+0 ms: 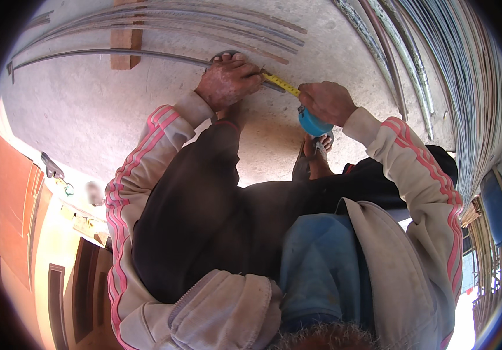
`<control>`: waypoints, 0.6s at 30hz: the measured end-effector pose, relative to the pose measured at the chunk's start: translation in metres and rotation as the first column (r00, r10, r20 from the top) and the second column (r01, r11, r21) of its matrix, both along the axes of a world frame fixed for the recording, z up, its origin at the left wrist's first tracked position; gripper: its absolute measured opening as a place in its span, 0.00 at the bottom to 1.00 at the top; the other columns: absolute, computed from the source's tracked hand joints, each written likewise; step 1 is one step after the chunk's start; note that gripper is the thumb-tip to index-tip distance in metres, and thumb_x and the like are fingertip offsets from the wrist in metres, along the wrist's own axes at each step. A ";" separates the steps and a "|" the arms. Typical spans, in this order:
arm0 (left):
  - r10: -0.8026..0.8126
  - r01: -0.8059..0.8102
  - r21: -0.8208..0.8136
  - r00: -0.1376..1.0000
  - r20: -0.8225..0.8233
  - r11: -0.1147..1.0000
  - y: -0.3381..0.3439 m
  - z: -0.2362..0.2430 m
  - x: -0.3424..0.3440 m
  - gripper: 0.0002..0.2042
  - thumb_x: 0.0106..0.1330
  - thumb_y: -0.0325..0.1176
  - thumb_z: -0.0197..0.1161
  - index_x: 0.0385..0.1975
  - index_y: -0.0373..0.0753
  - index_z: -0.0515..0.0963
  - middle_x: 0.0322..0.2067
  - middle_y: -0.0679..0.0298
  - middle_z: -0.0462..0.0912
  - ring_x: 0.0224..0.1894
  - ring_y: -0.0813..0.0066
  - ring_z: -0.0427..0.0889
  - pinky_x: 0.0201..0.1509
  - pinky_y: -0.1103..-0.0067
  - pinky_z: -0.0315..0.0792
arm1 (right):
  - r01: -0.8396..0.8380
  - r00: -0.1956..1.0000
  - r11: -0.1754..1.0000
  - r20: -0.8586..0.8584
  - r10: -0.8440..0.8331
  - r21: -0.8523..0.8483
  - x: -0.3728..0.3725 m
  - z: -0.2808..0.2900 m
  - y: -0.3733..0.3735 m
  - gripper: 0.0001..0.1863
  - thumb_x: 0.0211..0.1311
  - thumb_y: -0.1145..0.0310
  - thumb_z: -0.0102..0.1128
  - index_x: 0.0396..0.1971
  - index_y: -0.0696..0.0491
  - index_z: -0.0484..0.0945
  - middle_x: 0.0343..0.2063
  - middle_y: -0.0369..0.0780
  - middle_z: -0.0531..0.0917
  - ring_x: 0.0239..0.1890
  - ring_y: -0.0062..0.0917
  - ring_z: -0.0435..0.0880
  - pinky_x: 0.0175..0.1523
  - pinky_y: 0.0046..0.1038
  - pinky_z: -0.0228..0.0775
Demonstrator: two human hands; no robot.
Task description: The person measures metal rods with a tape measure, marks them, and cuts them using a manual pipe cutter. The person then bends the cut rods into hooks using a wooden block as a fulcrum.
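A long thin dark metal bar (119, 52) runs from the far left to beneath my left hand (227, 84), and its short end shows past the fingers. My left hand is closed over this bar, its fingertips at the end of a yellow measuring blade (281, 83). The blade stretches out straight along the bar's end to my right hand. A round blue tape measure (314, 123) sits in my right hand (328, 102), which is closed around its top. The palm sides of both hands are hidden.
A wooden block (126, 41) lies under the bar and several other thin rods (216, 23) at the back. Thicker pipes (400, 55) and a large bundle of long rods (464, 87) lie on the concrete floor (76, 111) to the right. My feet are near both hands.
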State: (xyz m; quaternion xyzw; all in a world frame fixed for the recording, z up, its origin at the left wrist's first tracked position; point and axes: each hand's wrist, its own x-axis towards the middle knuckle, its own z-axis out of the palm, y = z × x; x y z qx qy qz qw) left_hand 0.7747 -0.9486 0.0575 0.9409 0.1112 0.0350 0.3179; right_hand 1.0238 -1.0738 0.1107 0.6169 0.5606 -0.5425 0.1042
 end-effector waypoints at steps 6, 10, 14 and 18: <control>0.077 -0.077 0.017 0.997 -0.008 0.997 0.003 -0.005 0.000 0.15 0.57 0.40 0.71 0.41 0.43 0.80 0.40 0.64 0.80 0.42 0.63 0.81 0.43 0.69 0.77 | 0.001 1.000 1.000 0.008 -0.001 0.026 0.000 -0.005 0.007 0.15 0.67 0.60 0.48 0.35 0.52 0.82 0.25 0.47 0.83 0.31 0.45 0.85 0.40 0.46 0.76; 0.115 -0.117 -0.030 0.992 -0.056 0.993 0.003 -0.008 0.000 0.19 0.56 0.45 0.71 0.46 0.47 0.78 0.42 0.65 0.82 0.42 0.59 0.82 0.44 0.63 0.77 | -0.016 1.000 0.998 0.009 0.015 0.055 0.000 -0.005 0.008 0.14 0.68 0.60 0.48 0.35 0.52 0.81 0.24 0.47 0.83 0.30 0.45 0.85 0.39 0.46 0.77; 0.134 -0.141 -0.071 0.986 -0.095 0.987 0.004 -0.008 -0.001 0.23 0.56 0.46 0.71 0.49 0.46 0.76 0.41 0.61 0.82 0.42 0.56 0.82 0.45 0.62 0.77 | -0.035 0.999 0.997 0.011 0.034 0.062 0.000 -0.005 0.008 0.14 0.68 0.60 0.49 0.35 0.52 0.81 0.24 0.47 0.83 0.30 0.45 0.85 0.39 0.46 0.77; 0.121 -0.140 -0.106 0.979 -0.167 0.985 0.009 -0.006 0.002 0.24 0.57 0.48 0.70 0.51 0.45 0.75 0.39 0.57 0.82 0.41 0.53 0.83 0.45 0.61 0.78 | -0.037 0.999 0.996 -0.006 0.038 0.080 0.001 -0.007 0.008 0.14 0.68 0.60 0.49 0.34 0.52 0.81 0.24 0.47 0.83 0.30 0.45 0.85 0.39 0.47 0.76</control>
